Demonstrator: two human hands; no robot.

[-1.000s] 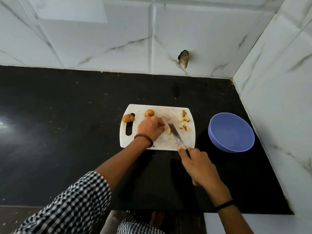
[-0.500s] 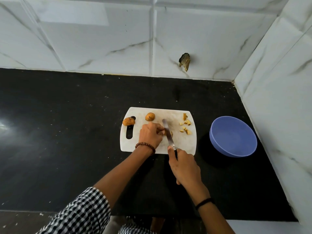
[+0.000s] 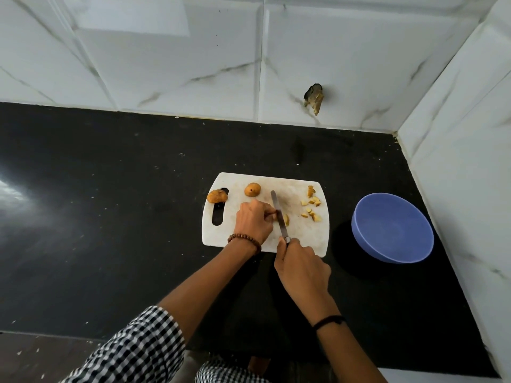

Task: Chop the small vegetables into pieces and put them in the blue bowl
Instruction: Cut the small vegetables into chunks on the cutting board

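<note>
A white cutting board (image 3: 298,236) lies on the black counter. My left hand (image 3: 254,221) pinches a small yellow-brown vegetable piece (image 3: 286,219) on the board. My right hand (image 3: 301,268) grips the handle of a knife (image 3: 278,214), whose blade lies on the board against that piece. Two whole brown vegetables sit at the back: one (image 3: 252,189) near the middle, the other (image 3: 217,196) by the board's handle slot. Several chopped pieces (image 3: 312,207) lie on the board's right side. The blue bowl (image 3: 392,228) stands right of the board with nothing visible inside.
White marble-tiled walls close the back and right side of the counter (image 3: 110,203). A dark broken spot (image 3: 313,98) marks the back wall. The counter's front edge runs just below my arms.
My right hand has slid forward and left, bringing the knife blade from a slant right of the piece to lie against it beside my left fingers. The view has shifted slightly.
</note>
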